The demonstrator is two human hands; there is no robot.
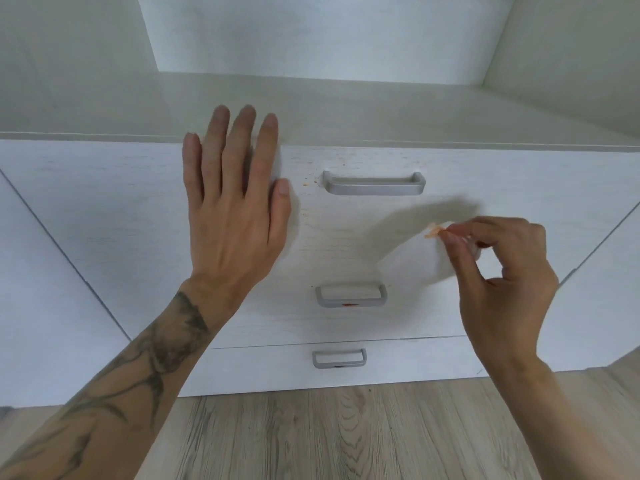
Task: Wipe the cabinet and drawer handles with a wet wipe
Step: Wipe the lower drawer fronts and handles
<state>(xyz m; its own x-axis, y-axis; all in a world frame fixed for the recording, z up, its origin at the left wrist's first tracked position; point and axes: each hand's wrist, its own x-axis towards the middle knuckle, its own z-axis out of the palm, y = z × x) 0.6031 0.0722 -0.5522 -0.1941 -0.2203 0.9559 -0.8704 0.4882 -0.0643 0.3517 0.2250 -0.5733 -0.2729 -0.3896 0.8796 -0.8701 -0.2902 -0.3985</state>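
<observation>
The wet wipe is white and blurry, and it hangs in the right middle of the frame, in front of the drawers. One corner of it has an orange stain. The right hand holds that stained corner, with the thumb and first finger pinched tight on it and the other fingers curled in. The wipe is just below and to the right of the top handle, and it does not touch it. The top handle is a long grey bar near the middle of the frame. Some small orange specks sit on the white drawer front just left of that handle. Lower down is the middle handle, which is shorter and has a little red spot on its bottom edge. Below that, near the floor, is the bottom handle. The left hand is at the left middle of the frame. It lies flat and open against the drawer front, with the fingers straight and a little apart, pointing up. Its fingertips reach over the edge of the shelf top. The left arm has dark tattoos and comes in from the lower left corner. A grey wood floor fills the bottom of the frame.
</observation>
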